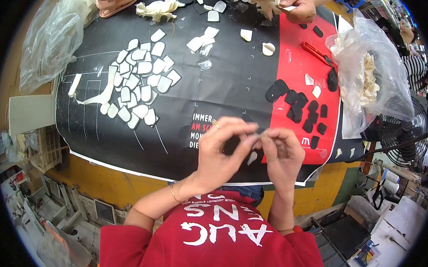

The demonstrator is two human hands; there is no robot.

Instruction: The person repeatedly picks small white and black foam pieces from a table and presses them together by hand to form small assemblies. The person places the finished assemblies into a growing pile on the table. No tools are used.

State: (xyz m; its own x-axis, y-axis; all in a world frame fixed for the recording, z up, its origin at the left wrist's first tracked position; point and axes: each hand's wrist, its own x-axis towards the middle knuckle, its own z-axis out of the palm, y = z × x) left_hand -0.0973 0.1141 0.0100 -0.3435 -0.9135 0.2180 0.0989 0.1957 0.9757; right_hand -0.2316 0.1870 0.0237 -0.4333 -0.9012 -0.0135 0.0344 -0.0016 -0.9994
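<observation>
My left hand [225, 149] and my right hand [284, 154] meet over the near edge of the black mat [215, 93]. Thumb and fingers are pinched together on both; what lies between the fingertips is too small and hidden to make out. Just below them a small pale piece [252, 157] shows; whether it hangs from the fingers or rests on the mat I cannot tell. Many white pieces with one rounded end [144, 67] are scattered to the left. On the mat's red band, beyond my right hand, lie several black rounded pieces [296, 100].
Another person's hand [301, 7] holds a white piece at the far side. A red-handled tool [315, 52] lies at the right. Clear plastic bags lie left [53, 38] and right [388, 69], with a fan [405, 134] beyond. A pink stand [114, 0] occupies the far left.
</observation>
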